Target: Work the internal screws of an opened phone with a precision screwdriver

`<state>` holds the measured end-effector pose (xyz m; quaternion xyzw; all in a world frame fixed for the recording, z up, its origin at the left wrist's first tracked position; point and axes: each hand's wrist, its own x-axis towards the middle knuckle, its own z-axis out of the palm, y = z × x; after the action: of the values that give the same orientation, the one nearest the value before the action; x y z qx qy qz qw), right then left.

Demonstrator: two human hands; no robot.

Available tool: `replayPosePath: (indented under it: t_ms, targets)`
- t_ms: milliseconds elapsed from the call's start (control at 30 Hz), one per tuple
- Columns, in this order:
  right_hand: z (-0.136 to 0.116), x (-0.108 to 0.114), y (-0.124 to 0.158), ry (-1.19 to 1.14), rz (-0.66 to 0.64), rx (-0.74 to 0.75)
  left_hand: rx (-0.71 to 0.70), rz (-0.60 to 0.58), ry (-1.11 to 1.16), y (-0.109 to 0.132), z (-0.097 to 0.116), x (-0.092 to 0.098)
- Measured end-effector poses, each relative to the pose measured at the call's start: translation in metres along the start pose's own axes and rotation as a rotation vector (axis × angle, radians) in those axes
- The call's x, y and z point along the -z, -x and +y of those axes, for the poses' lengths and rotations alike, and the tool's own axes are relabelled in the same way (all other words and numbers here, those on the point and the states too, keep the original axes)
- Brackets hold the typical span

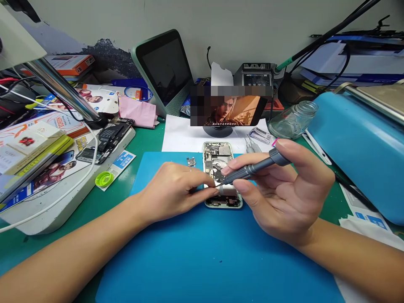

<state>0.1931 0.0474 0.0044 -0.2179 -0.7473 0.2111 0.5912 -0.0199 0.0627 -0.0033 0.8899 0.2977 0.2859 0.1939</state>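
An opened phone (218, 160) lies face down on a blue work mat (202, 252), its inner boards and screws exposed. My right hand (284, 193) is closed on a grey screwdriver (252, 169), whose tip points down at the phone's lower half. My left hand (173, 189) rests on the mat beside the phone, with fingers pinched together at the phone's left edge near the screwdriver tip. What the left fingers pinch, if anything, is too small to make out. A small loose metal part (191, 161) lies on the mat to the left of the phone.
A phone on a stand (232, 110) plays video behind the work. A glass jar (293, 120) stands at right, next to a large blue machine (360, 155). At left lie another dismantled phone (107, 141), boxes, a green cap (104, 179) and a white cable (63, 193). A tilted tablet (164, 69) stands behind.
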Motion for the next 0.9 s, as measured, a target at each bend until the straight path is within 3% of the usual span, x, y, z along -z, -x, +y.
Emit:
replayPosePath:
  t_ms: [567,900]
  targets:
    - [-0.0024,0.0008,-0.001,-0.052,-0.039,-0.07,-0.016,0.003,0.01,-0.0005,0.0003,0.0001]
    - [-0.0001,-0.0019,-0.0003,-0.021,0.01,-0.08,-0.018,0.058,-0.038,-0.0011,0.0025,0.0009]
